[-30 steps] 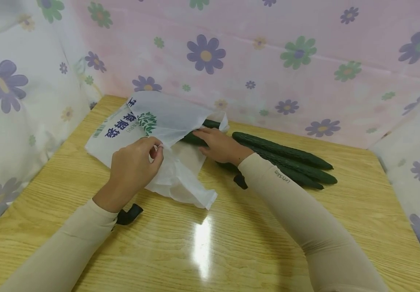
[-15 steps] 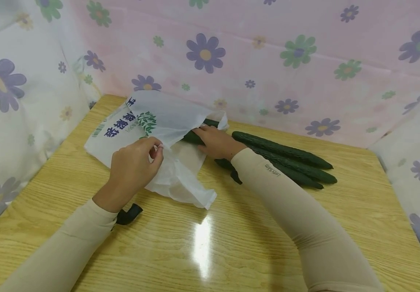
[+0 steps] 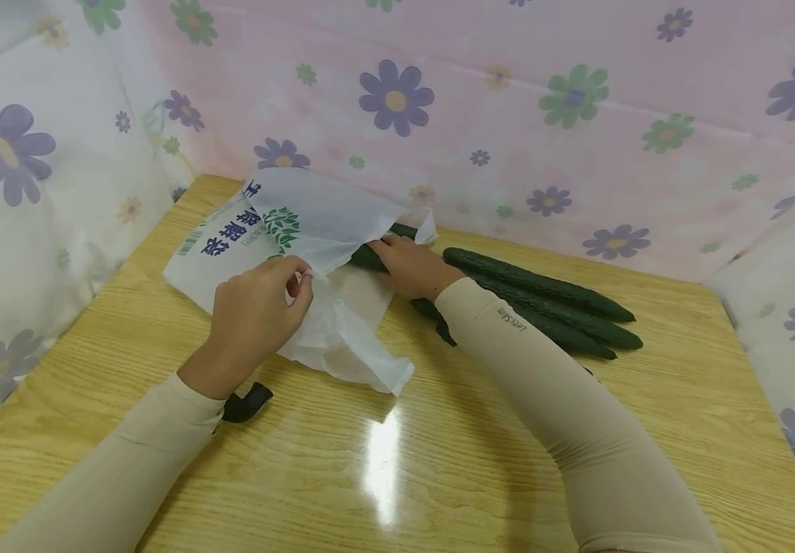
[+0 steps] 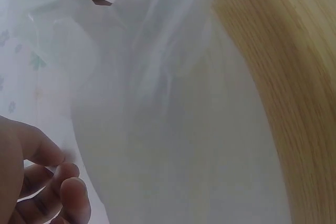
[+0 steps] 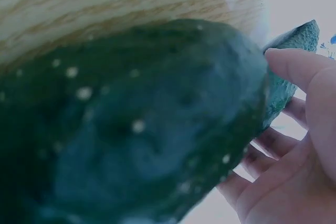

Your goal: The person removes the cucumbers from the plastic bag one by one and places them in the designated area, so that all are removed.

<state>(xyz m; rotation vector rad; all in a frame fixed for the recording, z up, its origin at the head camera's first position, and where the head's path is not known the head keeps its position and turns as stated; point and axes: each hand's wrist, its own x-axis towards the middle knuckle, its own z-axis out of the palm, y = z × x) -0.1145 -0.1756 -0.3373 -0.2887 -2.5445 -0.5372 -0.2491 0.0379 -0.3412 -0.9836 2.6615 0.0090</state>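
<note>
A white plastic bag (image 3: 342, 211) with green leaf and dark printed characters lies on the table, its mouth toward the right. My left hand (image 3: 255, 311) pinches the bag's edge between thumb and forefinger. Its pinch shows at the lower left of the left wrist view. At the mouth, my right hand (image 3: 412, 269) grips a cucumber (image 5: 296, 85), thumb on one side and fingers on the other; its far end is hidden inside the bag. Behind it, part of another cucumber (image 3: 404, 230) shows at the opening. A large, blurred cucumber (image 5: 157, 124) fills the right wrist view.
Several cucumbers (image 3: 542, 285) lie side by side on the wooden table (image 3: 314, 468), right of the bag and partly behind my right forearm. A flowered cloth (image 3: 466, 100) rises along the table's back and sides.
My right forearm has shifted slightly left, with the hand still on the cucumber at the bag's mouth. The left hand keeps its pinch on the bag. The head view has tilted a little.
</note>
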